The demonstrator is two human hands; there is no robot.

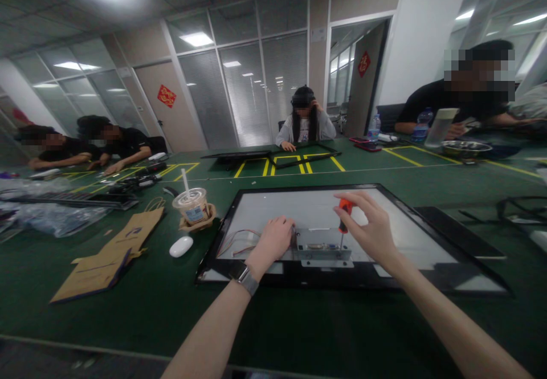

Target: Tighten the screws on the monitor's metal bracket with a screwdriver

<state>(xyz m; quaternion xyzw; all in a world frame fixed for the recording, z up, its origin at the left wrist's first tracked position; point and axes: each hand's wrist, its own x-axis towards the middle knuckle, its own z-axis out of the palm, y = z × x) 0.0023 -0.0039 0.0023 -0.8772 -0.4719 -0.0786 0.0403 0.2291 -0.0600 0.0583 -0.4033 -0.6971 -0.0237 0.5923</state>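
My right hand [371, 219] grips the handle of a red-and-black screwdriver [344, 214] between thumb and fingers. Its thin shaft points down at the right part of a grey metal bracket [327, 253] with connectors along it. The bracket lies on the light back of a black-framed display panel [256, 202]. My left hand [276, 239], with a watch on its wrist, closes over the bracket's left end, its fingertips partly hidden. Thin wires [243, 242] lie on the panel left of that hand. I cannot make out whether the screwdriver tip sits in a screw.
Left of the panel are a drink cup [190, 205] in a carton holder, a white mouse [181, 246] and a brown paper bag [115, 248]. A dark flat panel [459, 231] lies at right. Several people sit around the green table [171, 316]; a black frame [305, 159] lies across from me.
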